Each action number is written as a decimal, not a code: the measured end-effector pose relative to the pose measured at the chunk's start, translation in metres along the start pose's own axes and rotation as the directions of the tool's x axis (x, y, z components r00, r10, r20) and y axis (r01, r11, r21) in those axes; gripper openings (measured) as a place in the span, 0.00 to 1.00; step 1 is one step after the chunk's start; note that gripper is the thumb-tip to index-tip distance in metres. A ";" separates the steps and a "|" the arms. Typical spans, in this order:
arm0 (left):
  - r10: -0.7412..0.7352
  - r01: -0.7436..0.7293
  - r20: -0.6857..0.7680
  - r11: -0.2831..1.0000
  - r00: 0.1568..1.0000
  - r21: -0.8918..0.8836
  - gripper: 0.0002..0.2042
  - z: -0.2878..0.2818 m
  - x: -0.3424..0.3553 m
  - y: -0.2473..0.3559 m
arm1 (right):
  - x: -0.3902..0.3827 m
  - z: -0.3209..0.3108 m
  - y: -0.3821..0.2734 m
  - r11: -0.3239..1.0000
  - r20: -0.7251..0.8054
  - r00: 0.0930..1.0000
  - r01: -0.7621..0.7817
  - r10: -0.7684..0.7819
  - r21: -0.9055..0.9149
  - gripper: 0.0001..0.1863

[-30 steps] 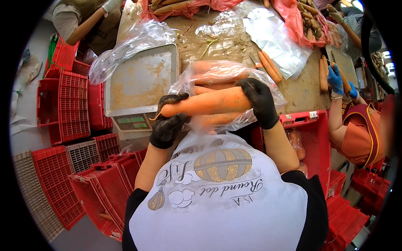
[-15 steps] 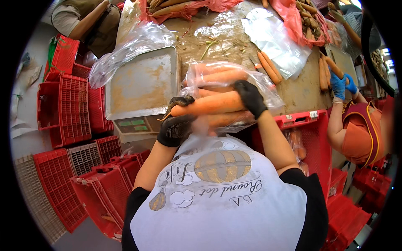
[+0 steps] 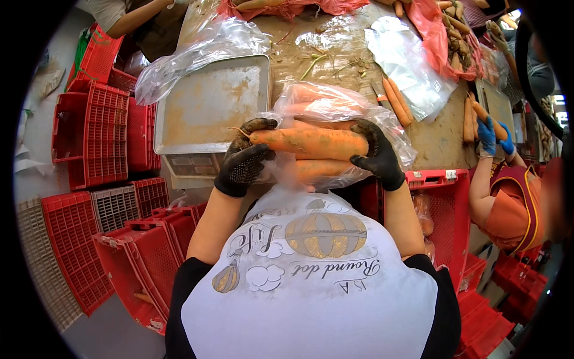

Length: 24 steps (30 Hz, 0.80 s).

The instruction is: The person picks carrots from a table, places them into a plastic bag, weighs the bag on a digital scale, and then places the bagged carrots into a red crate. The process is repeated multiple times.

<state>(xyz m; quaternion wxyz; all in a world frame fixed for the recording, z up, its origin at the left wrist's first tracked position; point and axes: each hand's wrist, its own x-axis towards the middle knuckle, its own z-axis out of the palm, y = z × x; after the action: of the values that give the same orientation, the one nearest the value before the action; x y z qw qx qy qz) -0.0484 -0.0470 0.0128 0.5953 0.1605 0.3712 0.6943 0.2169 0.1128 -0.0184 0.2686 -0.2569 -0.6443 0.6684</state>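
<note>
A thick carrot (image 3: pixel 311 142) lies crosswise between my two black-gloved hands, its thin root tip to the left. My left hand (image 3: pixel 246 158) is closed round the tip end. At the blunt end, my right hand (image 3: pixel 379 157) grips with thumb below and fingers above. Directly beneath is a clear plastic bag (image 3: pixel 402 143) lying on the table, with several carrots (image 3: pixel 320 109) inside it. Part of the bag's near side is blurred against my shirt. Left of the bag stands a scale (image 3: pixel 206 110) with a dirty metal pan.
Two loose carrots (image 3: pixel 397 100) and a knife (image 3: pixel 379 94) lie beyond the bag, beside white plastic bags (image 3: pixel 412 69). Red crates (image 3: pixel 439 221) stand at right and left. To the right, a co-worker's blue-gloved hands (image 3: pixel 495 136) hold a carrot. Another person stands far left.
The carrot has turned from slanting to nearly level. My right hand has slid to its blunt end, and my left hand has rotated round the tip. The scale's green display light has gone dark.
</note>
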 end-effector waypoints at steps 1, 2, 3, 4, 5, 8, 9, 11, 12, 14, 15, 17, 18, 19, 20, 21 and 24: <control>-0.003 0.003 -0.009 1.000 1.000 0.020 0.23 0.002 -0.001 0.000 | -0.002 0.003 0.000 0.999 0.011 0.999 -0.031 0.030 0.041 0.41; -0.007 0.008 -0.018 0.999 1.000 0.041 0.23 0.006 -0.002 0.001 | -0.005 0.003 0.001 0.998 0.019 0.999 -0.043 0.043 0.037 0.41; -0.009 0.011 -0.028 0.998 1.000 0.063 0.23 0.007 -0.003 0.002 | -0.008 0.003 0.004 0.998 0.028 0.998 -0.055 0.054 0.035 0.40; -0.024 0.024 0.001 0.996 1.000 0.090 0.23 0.005 -0.003 0.003 | -0.010 0.003 0.005 0.997 0.037 0.997 -0.066 0.065 0.033 0.40; -0.040 0.036 0.030 0.992 0.999 0.117 0.23 0.002 -0.002 0.005 | -0.011 0.001 0.004 0.997 0.036 0.997 -0.073 0.072 0.013 0.40; -0.087 0.076 0.053 0.981 0.995 0.180 0.24 0.005 -0.002 0.010 | -0.016 -0.003 -0.001 0.995 0.036 0.994 -0.100 0.100 -0.016 0.39; -0.102 0.089 0.055 0.975 0.993 0.201 0.24 0.007 -0.001 0.011 | -0.016 -0.003 -0.002 0.994 0.033 0.994 -0.108 0.108 -0.005 0.38; -0.100 0.095 0.017 0.976 0.995 0.197 0.23 0.008 0.003 0.008 | -0.018 -0.004 -0.001 0.995 0.031 0.995 -0.098 0.098 -0.014 0.35; -0.096 0.095 -0.005 0.976 0.995 0.194 0.23 0.008 0.005 0.007 | -0.017 -0.005 0.002 0.996 0.036 0.996 -0.079 0.080 -0.034 0.33; -0.001 0.017 -0.067 0.971 0.998 0.240 0.23 0.001 0.006 0.015 | -0.017 -0.009 0.002 0.993 0.067 0.996 -0.043 0.051 -0.111 0.30; 0.044 -0.019 -0.093 0.964 0.995 0.264 0.22 0.001 0.006 0.020 | -0.019 -0.011 0.001 0.985 0.088 0.995 -0.026 0.042 -0.168 0.28; 0.038 -0.027 -0.039 0.963 0.999 0.270 0.22 0.006 0.002 0.035 | -0.021 -0.017 0.003 0.967 0.113 0.993 -0.007 0.037 -0.256 0.26; 0.042 -0.037 -0.007 0.942 0.999 0.333 0.22 0.013 0.000 0.041 | -0.024 -0.019 0.008 0.958 0.116 0.992 -0.005 0.040 -0.285 0.25; 0.036 -0.034 0.001 0.928 0.999 0.371 0.21 0.020 -0.003 0.044 | -0.025 -0.019 0.011 0.950 0.127 0.991 -0.005 0.047 -0.313 0.25; 0.030 -0.031 0.009 0.913 1.000 0.408 0.21 0.028 -0.005 0.046 | -0.025 -0.020 0.011 0.940 0.120 0.992 0.000 0.043 -0.341 0.24; 0.024 -0.027 0.013 0.894 1.000 0.447 0.21 0.034 -0.007 0.047 | -0.023 -0.019 0.010 0.931 0.116 0.993 0.006 0.039 -0.366 0.23; -0.012 -0.015 0.055 0.887 0.998 0.461 0.21 0.041 -0.012 0.050 | -0.029 -0.011 -0.004 0.893 0.044 0.992 -0.084 0.115 -0.442 0.22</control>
<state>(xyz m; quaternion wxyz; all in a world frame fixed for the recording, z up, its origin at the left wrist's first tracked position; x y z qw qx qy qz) -0.0541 -0.0455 0.0783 0.5498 0.3170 0.5086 0.5819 0.2454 0.1009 -0.0145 0.1465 -0.3202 -0.7733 0.5272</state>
